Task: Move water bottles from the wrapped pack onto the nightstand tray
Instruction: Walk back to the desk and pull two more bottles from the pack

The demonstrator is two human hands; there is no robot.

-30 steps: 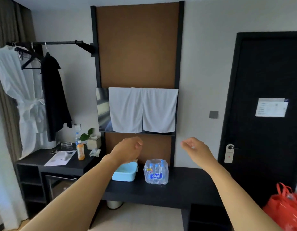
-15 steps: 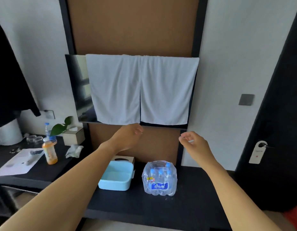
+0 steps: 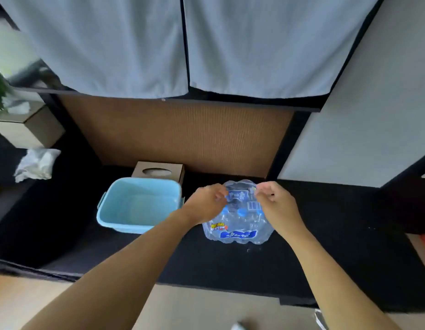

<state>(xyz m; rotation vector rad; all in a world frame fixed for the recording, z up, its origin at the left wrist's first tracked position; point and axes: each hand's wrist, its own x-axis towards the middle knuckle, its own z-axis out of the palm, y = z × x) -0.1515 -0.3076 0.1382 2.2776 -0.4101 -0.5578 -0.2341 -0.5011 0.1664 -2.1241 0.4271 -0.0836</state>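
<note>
A clear plastic-wrapped pack of water bottles with blue caps and a blue label stands on the black counter. My left hand pinches the wrap at the pack's top left. My right hand pinches the wrap at its top right. Both sets of fingers are closed on the film, and they hide part of the pack's top. To the left of the pack sits a light blue plastic tub, which holds nothing.
A brown tissue box stands behind the tub against the wooden back panel. Crumpled tissue and a beige box with a plant lie on the higher surface at left. Two white towels hang above.
I have moved close to the counter and the view has tilted down. Both hands dropped from mid-air onto the top of the bottle pack and closed on its wrap.
</note>
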